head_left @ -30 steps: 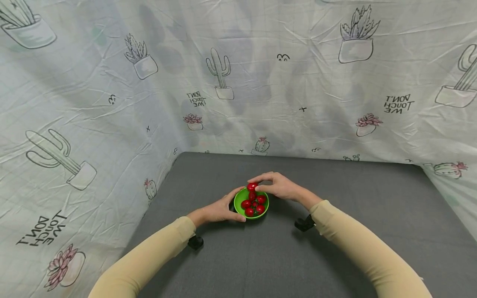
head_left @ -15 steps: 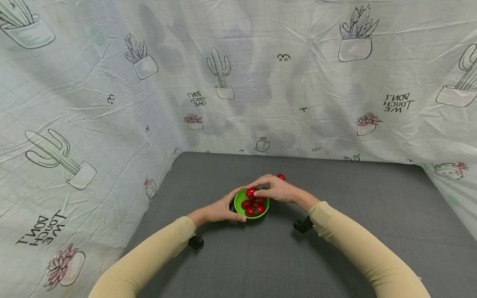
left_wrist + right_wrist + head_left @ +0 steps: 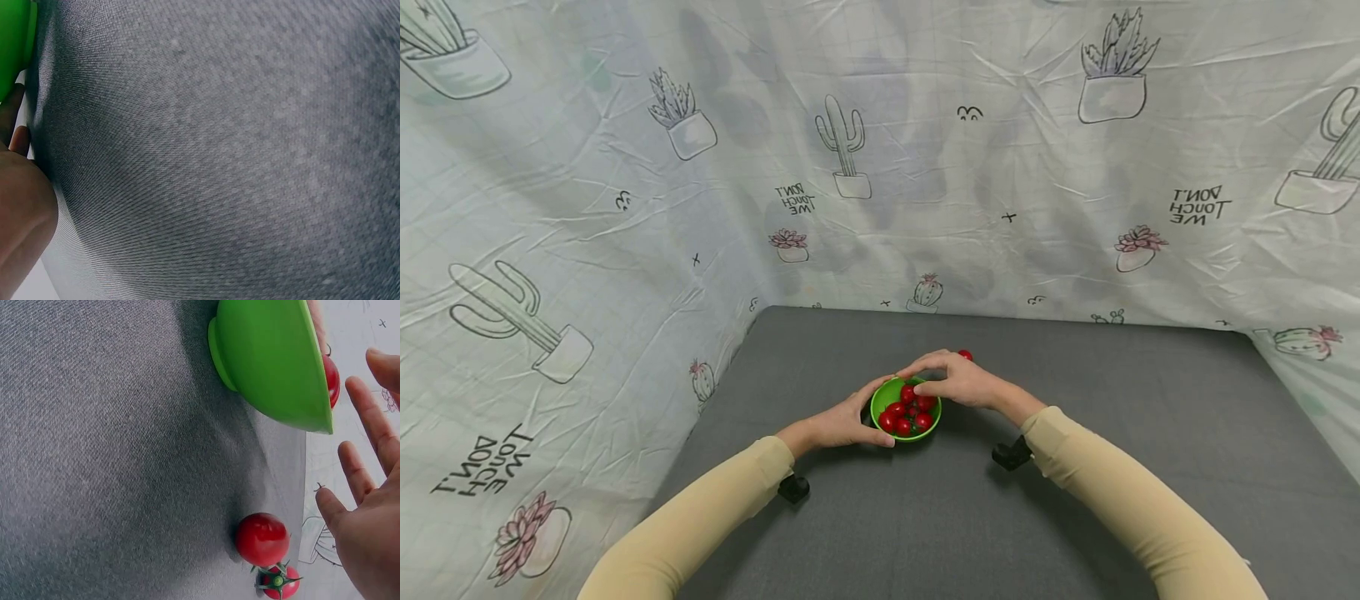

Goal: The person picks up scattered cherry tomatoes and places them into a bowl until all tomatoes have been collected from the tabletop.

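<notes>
1. Sitting near the middle of the grey table (image 3: 1075,500), the green bowl (image 3: 887,392) holds a heap of red cherry tomatoes (image 3: 908,411).
2. The left hand (image 3: 838,423) curls round the bowl's near-left rim, steadying it.
3. The right hand (image 3: 958,379) hovers over the far rim, fingers (image 3: 365,422) spread and relaxed in the right wrist view, gripping nothing.
4. Two loose tomatoes (image 3: 262,539) lie on the table just behind that hand, beside the bowl.
5. Risk, as I judge it: the round fruit could roll off across the cloth if the hand brushes it, or the heaped bowl could spill if tipped.
</notes>
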Demonstrator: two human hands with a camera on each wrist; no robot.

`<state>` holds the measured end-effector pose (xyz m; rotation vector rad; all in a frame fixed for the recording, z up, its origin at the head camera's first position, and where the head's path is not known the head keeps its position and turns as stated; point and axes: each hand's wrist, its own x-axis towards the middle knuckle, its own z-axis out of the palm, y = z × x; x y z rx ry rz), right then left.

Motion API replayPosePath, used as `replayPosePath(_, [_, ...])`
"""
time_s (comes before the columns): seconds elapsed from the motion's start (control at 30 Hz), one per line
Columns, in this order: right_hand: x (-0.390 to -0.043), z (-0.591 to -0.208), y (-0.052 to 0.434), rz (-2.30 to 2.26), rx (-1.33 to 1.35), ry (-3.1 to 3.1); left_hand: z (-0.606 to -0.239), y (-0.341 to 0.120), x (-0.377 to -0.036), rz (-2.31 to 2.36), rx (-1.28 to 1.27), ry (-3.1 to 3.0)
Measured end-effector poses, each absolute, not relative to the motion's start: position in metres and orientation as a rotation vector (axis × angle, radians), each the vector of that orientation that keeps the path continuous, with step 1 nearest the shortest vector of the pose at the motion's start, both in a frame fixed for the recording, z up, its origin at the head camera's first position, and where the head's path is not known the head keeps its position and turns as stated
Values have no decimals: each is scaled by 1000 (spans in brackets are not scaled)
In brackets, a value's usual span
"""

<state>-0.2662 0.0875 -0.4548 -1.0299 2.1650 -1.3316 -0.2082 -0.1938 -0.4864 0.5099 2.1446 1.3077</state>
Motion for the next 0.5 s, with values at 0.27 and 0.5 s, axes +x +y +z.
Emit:
replayPosePath(0.27, [-267,-454,95,-1366,-992,2147,-487,-193,-208,1261,497,2194])
replayPosePath(0.5, [-271,-449,110,-1420,-928,2194,-485,-192,-208,1262,490,2207])
